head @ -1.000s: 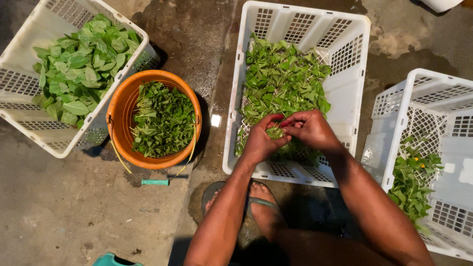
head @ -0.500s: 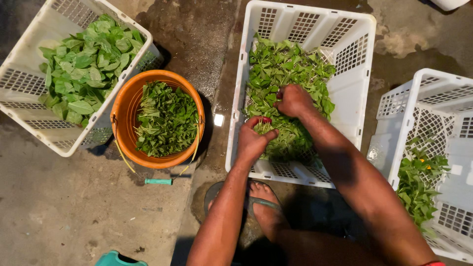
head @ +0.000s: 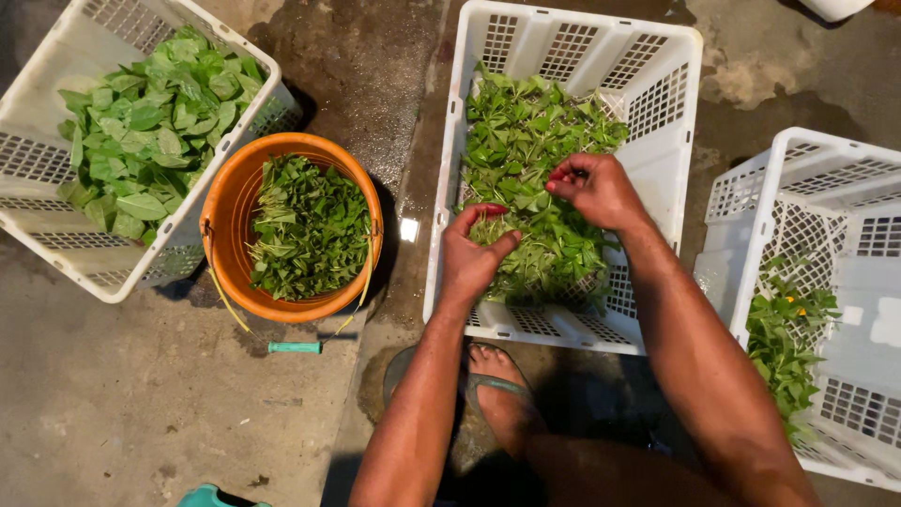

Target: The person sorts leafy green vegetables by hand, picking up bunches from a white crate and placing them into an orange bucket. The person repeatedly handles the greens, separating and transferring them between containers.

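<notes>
A white slatted crate [head: 666, 141] in front of me holds a heap of leafy green sprigs [head: 526, 160]. My left hand [head: 474, 249] hovers over the heap's near side, fingers curled around a small bunch of sprigs. My right hand [head: 601, 188] is over the middle of the heap, fingertips pinched on a sprig. Both forearms reach in from the bottom of the view.
An orange bucket [head: 225, 202] full of dark plucked leaves stands to the left, with a white crate [head: 56, 235] of large pale leaves beyond it. Another white crate [head: 845, 216] at the right holds a few stems. My sandalled foot [head: 497, 390] rests on wet concrete.
Both hands have parted and moved farther into the heap; the right hand went up and right, the left stays at the near side with its bunch.
</notes>
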